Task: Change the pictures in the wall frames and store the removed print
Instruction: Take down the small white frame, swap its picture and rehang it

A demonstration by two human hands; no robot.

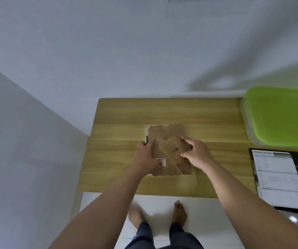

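A picture frame lies face down on the wooden table [119, 114], its brown backing board [168, 133] facing up with a folding stand [171, 150] and a barcode sticker [161, 161]. A strip of the white frame edge [146, 132] shows at its upper left. My left hand [147, 157] rests on the left side of the backing, fingertips at its left edge. My right hand [196, 153] pinches the right part of the stand between thumb and fingers.
A clear storage box with a green lid [281, 115] stands at the table's back right. A black-bordered printed sheet headed "SPECIFICATION" [279, 178] lies at the front right. White walls rise behind and to the left. My bare feet stand on white floor tiles below.
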